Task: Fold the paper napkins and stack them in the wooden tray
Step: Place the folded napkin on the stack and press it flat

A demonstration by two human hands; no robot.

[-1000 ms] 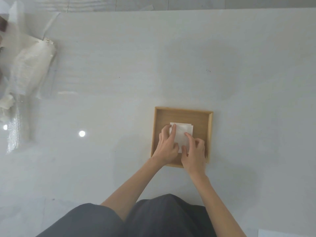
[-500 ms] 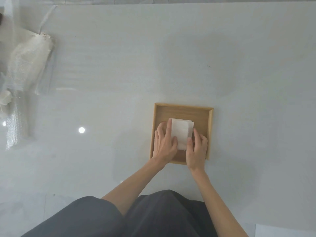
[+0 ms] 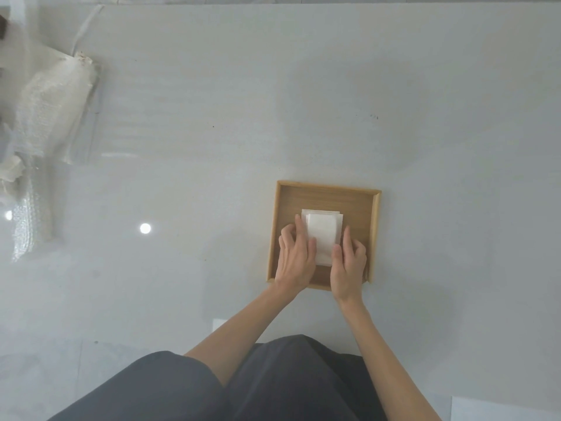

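A square wooden tray lies on the white table just in front of me. Inside it sits a small stack of folded white paper napkins, the top one narrower than those beneath. My left hand presses against the stack's left edge, thumb on the napkin. My right hand presses against the right edge in the same way. Both hands lie flat in the tray with fingers together, and they hide the near corners of the stack.
A bundle of white bubble wrap and plastic lies at the far left of the table. A white sheet shows at the bottom right corner. My dark-clothed lap fills the bottom of the view.
Both hands have slid from on top of the napkins to either side of the stack. The stack now lies straighter in the tray.
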